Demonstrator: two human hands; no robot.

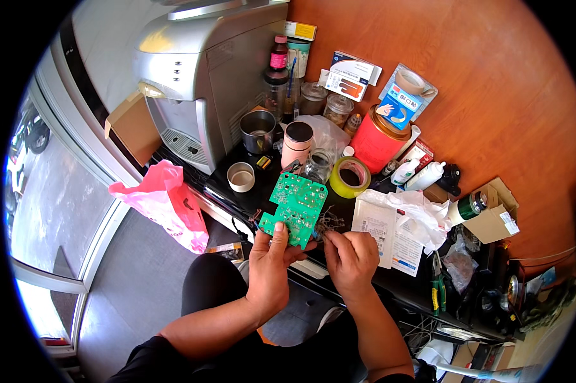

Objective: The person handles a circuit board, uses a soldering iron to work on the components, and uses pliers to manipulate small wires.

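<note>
Left hand [269, 271] had green circuit board [297, 204] by lower edge, thumb on top, up at worktop's [237, 207] front. Right hand [357, 256] pinched shut on thin wires [329, 220], looked like. Seemed partway tbh: board in hand, wires splayed loose; amount left, couldn't tell. Yellow tape roll [336, 185] sat beyond.
</note>
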